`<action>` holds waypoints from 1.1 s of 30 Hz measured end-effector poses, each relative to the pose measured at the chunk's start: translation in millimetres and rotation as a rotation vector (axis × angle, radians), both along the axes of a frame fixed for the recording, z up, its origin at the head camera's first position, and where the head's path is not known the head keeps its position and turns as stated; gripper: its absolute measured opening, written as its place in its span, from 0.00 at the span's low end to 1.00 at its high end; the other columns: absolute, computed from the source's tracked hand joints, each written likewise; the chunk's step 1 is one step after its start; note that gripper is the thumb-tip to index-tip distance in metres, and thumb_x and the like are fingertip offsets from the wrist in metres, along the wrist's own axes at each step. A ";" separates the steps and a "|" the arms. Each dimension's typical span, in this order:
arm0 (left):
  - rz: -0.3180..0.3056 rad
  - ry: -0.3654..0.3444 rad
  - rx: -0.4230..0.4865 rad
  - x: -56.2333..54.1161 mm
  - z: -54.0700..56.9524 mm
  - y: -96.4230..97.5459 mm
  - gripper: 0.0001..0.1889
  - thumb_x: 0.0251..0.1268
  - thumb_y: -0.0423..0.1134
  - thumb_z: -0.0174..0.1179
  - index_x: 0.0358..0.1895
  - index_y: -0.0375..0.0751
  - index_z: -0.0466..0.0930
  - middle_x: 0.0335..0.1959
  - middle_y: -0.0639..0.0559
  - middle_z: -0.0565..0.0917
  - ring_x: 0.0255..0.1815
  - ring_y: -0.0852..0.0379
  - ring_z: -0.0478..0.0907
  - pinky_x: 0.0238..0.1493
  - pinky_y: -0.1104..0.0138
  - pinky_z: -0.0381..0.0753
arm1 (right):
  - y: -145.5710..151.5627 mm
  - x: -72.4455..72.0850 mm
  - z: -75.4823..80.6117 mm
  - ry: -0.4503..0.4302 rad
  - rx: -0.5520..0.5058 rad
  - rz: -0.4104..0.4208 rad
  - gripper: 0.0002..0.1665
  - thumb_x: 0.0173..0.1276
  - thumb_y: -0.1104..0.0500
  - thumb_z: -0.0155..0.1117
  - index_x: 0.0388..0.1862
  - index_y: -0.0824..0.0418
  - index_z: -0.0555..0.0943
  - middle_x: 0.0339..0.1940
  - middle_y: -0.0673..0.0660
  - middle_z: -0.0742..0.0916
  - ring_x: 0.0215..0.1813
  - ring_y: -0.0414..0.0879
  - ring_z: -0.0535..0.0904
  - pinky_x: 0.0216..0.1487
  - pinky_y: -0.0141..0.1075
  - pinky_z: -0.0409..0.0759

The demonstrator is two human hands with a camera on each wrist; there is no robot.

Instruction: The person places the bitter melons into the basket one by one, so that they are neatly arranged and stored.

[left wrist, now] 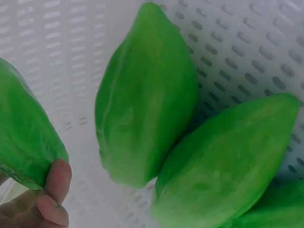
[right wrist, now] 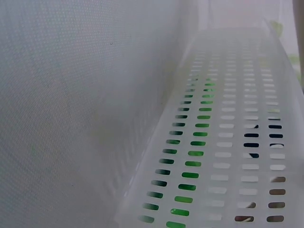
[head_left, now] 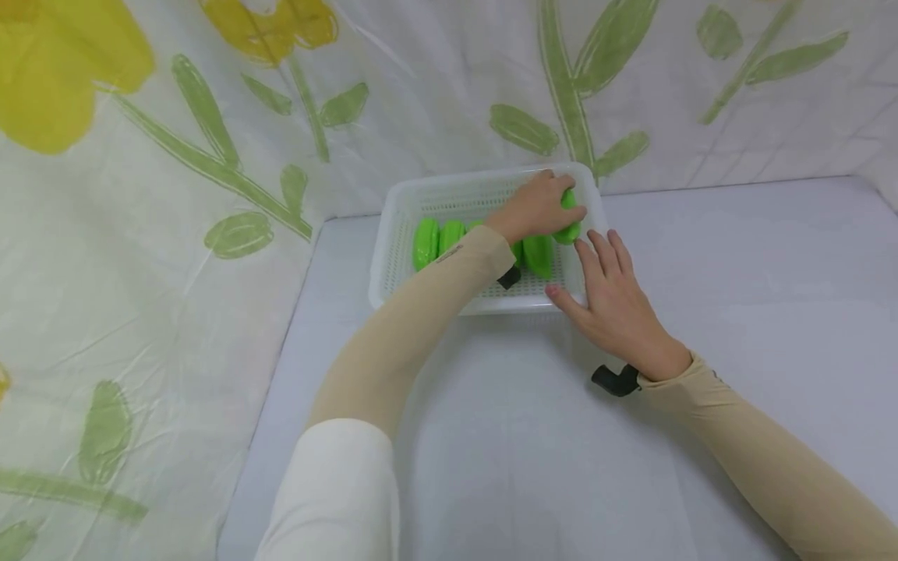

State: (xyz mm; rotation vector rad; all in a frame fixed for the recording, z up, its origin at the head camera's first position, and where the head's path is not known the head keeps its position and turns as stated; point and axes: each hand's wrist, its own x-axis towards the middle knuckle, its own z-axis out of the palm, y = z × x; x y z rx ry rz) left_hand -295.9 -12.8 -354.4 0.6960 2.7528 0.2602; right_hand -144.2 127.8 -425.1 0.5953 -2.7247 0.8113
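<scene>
My left hand (head_left: 536,204) reaches over a white perforated plastic basket (head_left: 491,308) and grips a glossy green papaya-like fruit (head_left: 569,222) near the right end. In the left wrist view, the fingers (left wrist: 59,183) hold the blunt end of this fruit (left wrist: 23,126). Several similar green fruits lie in a row in the basket, among them one at the left (head_left: 426,243) and one beneath the left hand (head_left: 539,255). At the basket's front right corner is my right hand (head_left: 617,304), fingers spread along the right wall and thumb at the front rim.
The basket stands on a table with a pale cloth (head_left: 491,436), close to a white flower-printed curtain (head_left: 435,93). My left forearm (head_left: 414,335) crosses the basket's front rim. In the right wrist view, the slotted basket wall (right wrist: 225,137) shows green through its holes.
</scene>
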 end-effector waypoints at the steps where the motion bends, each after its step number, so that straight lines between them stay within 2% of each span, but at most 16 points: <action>1: 0.001 -0.010 -0.011 -0.8 -1.5 1.1 0.37 0.80 0.63 0.45 0.84 0.51 0.56 0.84 0.48 0.59 0.84 0.53 0.56 0.82 0.63 0.59 | 0.0 0.0 0.0 0.001 -0.002 -0.001 0.49 0.76 0.43 0.63 0.79 0.76 0.59 0.81 0.77 0.60 0.84 0.73 0.44 0.82 0.64 0.49; 5: -0.002 -0.034 -0.051 -3.4 -9.3 6.2 0.37 0.80 0.63 0.45 0.84 0.51 0.56 0.85 0.47 0.55 0.85 0.53 0.55 0.82 0.63 0.59 | -0.3 0.5 -0.6 -0.003 -0.008 -0.005 0.50 0.77 0.42 0.62 0.80 0.76 0.58 0.81 0.77 0.60 0.84 0.73 0.44 0.82 0.63 0.49; 9: -0.014 -0.028 -0.088 -3.3 -16.8 9.6 0.36 0.80 0.62 0.45 0.83 0.50 0.57 0.85 0.46 0.56 0.84 0.52 0.57 0.82 0.63 0.59 | -0.5 0.5 -2.2 0.003 -0.007 -0.008 0.50 0.76 0.43 0.63 0.80 0.76 0.57 0.81 0.77 0.60 0.84 0.73 0.44 0.83 0.63 0.49; 14: -0.002 -0.047 -0.084 -4.8 -25.5 8.5 0.36 0.80 0.62 0.45 0.83 0.49 0.58 0.85 0.46 0.56 0.83 0.50 0.59 0.81 0.61 0.61 | -0.8 0.7 -2.7 0.008 -0.008 -0.005 0.50 0.76 0.43 0.62 0.80 0.76 0.57 0.81 0.77 0.60 0.85 0.72 0.44 0.83 0.62 0.48; 18: -0.006 -0.028 -0.074 -8.2 -32.4 7.6 0.35 0.80 0.62 0.43 0.83 0.50 0.59 0.84 0.46 0.58 0.82 0.51 0.61 0.80 0.62 0.63 | -0.8 0.0 -3.0 0.002 -0.006 -0.006 0.50 0.76 0.43 0.63 0.80 0.75 0.57 0.81 0.76 0.60 0.85 0.72 0.44 0.83 0.62 0.47; 27: -0.034 -0.010 -0.051 -10.1 -35.5 5.4 0.34 0.81 0.62 0.41 0.83 0.50 0.60 0.83 0.46 0.60 0.82 0.52 0.61 0.80 0.62 0.63 | -1.4 -0.8 -3.7 0.038 -0.010 0.006 0.49 0.76 0.45 0.63 0.79 0.76 0.58 0.80 0.77 0.61 0.84 0.72 0.45 0.84 0.61 0.46; 33: -0.047 -0.009 -0.054 -7.5 -34.6 4.3 0.34 0.80 0.59 0.44 0.82 0.50 0.60 0.81 0.46 0.63 0.79 0.53 0.65 0.78 0.62 0.66 | -1.0 -0.9 -4.5 0.026 -0.010 -0.007 0.49 0.76 0.44 0.63 0.79 0.76 0.59 0.80 0.76 0.61 0.85 0.71 0.45 0.83 0.62 0.48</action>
